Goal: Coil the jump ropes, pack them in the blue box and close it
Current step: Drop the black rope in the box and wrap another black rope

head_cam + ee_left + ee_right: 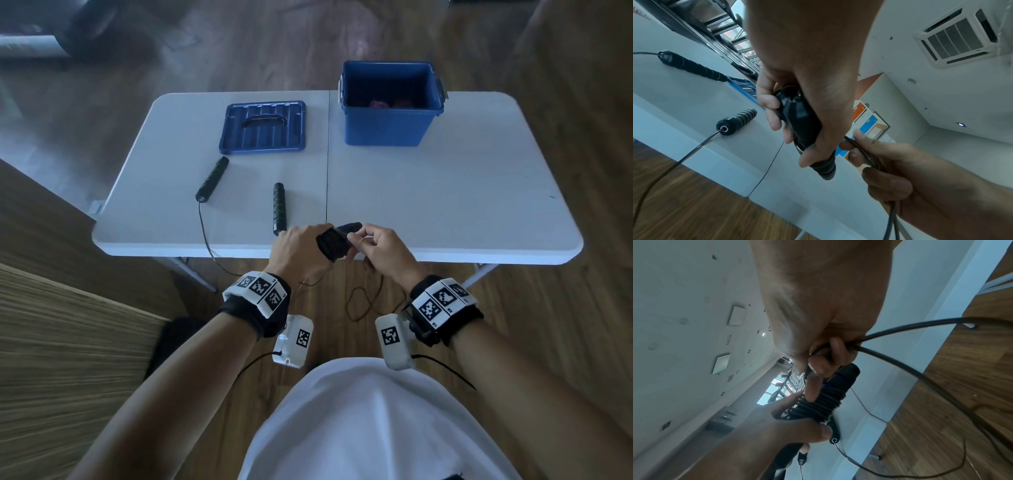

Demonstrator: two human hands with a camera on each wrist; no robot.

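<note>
At the near edge of the white folding table, a smooth matte plastic top split by a centre seam, the left hand is wrapped round a black jump rope bundle: two ribbed, cylindrical handles held side by side with thin glossy cord wound round them in tight turns. The right wrist view shows those coils stacked like a spring along the grips, and the left thumb pressing on them near the handle ends. Just to the right of the bundle, at about three o'clock from it and touching it, the right hand pinches the loose cord between thumb and curled fingers; from there the cord sags in slack loops over the brown wood-grain floor below the table edge. So both hands are closed, the left round the wound handles, the right on the free cord, and they sit close together. At roughly eleven o'clock from the hands a second jump rope lies on the tabletop: one knurled black handle set on a slant, another handle with green rings nearly pointing away from the person, the near end of the latter just beside the left knuckles; its thin wire drops over the table edge. Farther back, at twelve o'clock, lies the blue lid, a ribbed rectangular tray with a recessed grip, flat on the table. At one o'clock stands the blue box, open, deep and straight-walled, with grey latches at its sides and something dark reddish, indistinct, at its bottom.
</note>
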